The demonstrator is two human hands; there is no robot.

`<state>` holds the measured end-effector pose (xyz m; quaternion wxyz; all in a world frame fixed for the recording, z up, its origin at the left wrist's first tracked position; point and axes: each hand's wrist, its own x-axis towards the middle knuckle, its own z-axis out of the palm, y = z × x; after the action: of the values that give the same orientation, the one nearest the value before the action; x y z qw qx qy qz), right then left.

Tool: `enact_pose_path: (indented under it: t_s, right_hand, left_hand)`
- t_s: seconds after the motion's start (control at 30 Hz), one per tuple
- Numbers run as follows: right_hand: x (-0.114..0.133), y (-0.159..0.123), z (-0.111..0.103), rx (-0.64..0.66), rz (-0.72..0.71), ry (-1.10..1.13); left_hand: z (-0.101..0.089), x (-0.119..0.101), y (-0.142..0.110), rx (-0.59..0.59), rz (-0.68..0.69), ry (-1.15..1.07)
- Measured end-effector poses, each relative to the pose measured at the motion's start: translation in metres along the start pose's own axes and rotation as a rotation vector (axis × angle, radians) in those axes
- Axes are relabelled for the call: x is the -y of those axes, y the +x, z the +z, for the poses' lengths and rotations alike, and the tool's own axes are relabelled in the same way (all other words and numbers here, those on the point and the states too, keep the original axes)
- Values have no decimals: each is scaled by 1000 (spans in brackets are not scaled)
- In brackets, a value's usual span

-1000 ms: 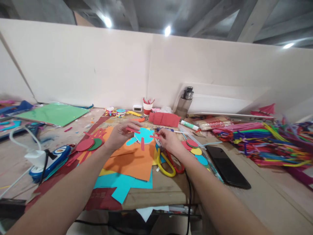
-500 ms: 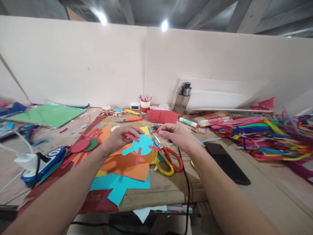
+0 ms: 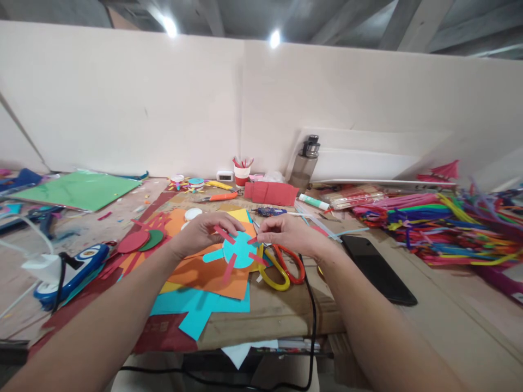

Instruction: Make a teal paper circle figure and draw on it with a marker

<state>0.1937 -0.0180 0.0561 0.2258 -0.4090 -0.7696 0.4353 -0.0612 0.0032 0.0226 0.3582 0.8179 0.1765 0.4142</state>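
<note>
My left hand [image 3: 210,233] pinches the upper left of a light-blue paper disc [image 3: 241,251], which has a blue tab and several red paper strips sticking out round its rim. At the disc's upper right, my right hand [image 3: 284,233] closes its fingertips on a small red paper strip [image 3: 254,239] that meets the edge. Beneath the disc lie orange paper [image 3: 224,286] and blue paper sheets [image 3: 196,325]. Scissors with yellow and red handles [image 3: 281,267] rest just under my right hand, their blades partly covered.
Left of the papers lie a red disc [image 3: 133,241], a green disc [image 3: 154,239] and a blue hot glue gun-like tool [image 3: 75,280]. A black phone [image 3: 378,269] is by my right forearm. Behind stand a bottle [image 3: 304,166] and a cup of red strips [image 3: 242,175]. Pipe cleaners [image 3: 433,228] are heaped right.
My right hand has moved left and down, bringing the small red strip to the disc's upper right edge. My left hand still holds the disc, which has shifted slightly.
</note>
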Motion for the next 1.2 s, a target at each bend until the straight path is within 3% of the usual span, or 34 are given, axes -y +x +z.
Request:
enact_pose_path:
  t_s: [1.2]
  right_hand:
    - [8,4,11,-11,-5,-55]
  left_hand:
    - [6,-6,1,45,-39,-64]
